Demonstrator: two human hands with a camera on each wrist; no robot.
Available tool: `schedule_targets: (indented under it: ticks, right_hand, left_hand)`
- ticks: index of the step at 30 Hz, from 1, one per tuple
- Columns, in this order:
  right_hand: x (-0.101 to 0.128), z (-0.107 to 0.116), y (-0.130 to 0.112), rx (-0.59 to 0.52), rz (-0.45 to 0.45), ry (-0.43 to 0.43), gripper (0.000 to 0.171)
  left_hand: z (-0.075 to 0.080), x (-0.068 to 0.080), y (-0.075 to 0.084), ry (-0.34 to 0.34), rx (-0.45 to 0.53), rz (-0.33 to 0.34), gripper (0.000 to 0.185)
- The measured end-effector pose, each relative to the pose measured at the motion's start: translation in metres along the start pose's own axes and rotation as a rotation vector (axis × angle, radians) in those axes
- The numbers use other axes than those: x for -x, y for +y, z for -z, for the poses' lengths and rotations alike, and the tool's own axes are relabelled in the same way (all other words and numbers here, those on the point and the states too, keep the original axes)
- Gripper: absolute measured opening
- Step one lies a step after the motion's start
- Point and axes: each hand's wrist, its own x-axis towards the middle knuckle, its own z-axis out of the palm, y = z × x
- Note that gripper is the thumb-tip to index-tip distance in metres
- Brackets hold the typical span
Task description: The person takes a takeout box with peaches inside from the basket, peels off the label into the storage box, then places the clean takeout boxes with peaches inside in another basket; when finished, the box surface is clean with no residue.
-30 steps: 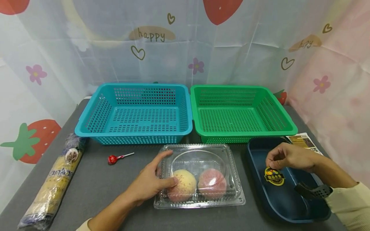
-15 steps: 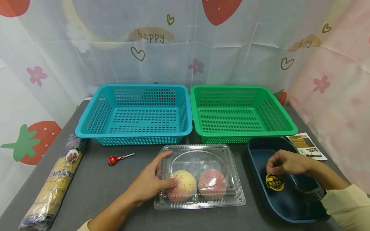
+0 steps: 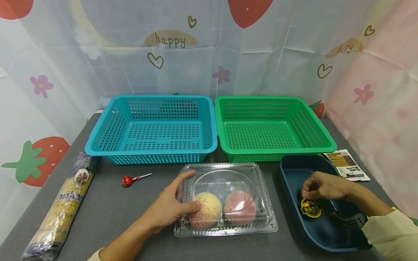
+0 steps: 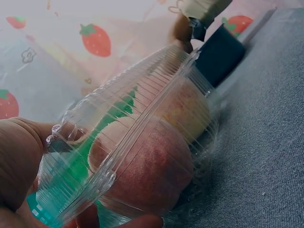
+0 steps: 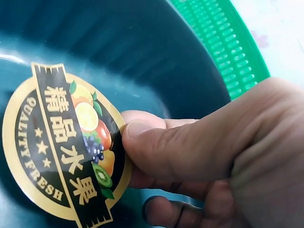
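My left hand (image 3: 171, 203) grips the left side of a clear plastic clamshell box (image 3: 228, 232), its thumb over the lid. Inside the closed box sit two peaches, a yellowish peach (image 3: 205, 209) and a pink peach (image 3: 240, 207); the left wrist view shows the nearer peach (image 4: 152, 161) through the ribbed wall. Over the dark blue tray (image 3: 326, 241), my right hand (image 3: 326, 186) pinches the edge of a black-and-gold fruit sticker (image 3: 311, 208) between thumb and fingertips. Fruit pictures and lettering on the sticker (image 5: 61, 142) face the right wrist camera.
Behind stand a blue basket (image 3: 163, 154) and a green basket (image 3: 277, 148), side by side. At left lie a long wrapped package (image 3: 62, 206) and a red lollipop (image 3: 128, 181). A printed packet (image 3: 347, 165) lies beyond the tray, at the right.
My right hand and the sticker have shifted slightly down and nearer over the tray, uncovering more of the printed packet. My left hand and the box have stayed in place.
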Motion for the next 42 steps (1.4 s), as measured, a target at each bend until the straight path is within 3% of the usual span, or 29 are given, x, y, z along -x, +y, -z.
schedule_targets:
  ticks: [14, 23, 34, 42]
  right_hand:
    - [-0.001, -0.004, 0.005, 0.099, 0.007, 0.073, 0.012]
    - [0.002, -0.003, 0.006, 0.099, 0.030, 0.115, 0.009]
    - [0.014, 0.007, -0.016, 0.134, 0.000, 0.235, 0.025]
    - [0.022, 0.018, -0.033, 0.176, 0.010, 0.321, 0.028]
  left_hand:
    - [0.001, 0.000, 0.000, -0.013, 0.003, 0.006, 0.080]
    - [0.001, 0.000, 0.001, -0.032, 0.011, 0.019, 0.081]
    - [0.002, 0.000, 0.000, -0.055, 0.046, 0.004, 0.080]
    - [0.003, 0.000, 0.000, -0.093, 0.096, -0.020, 0.081]
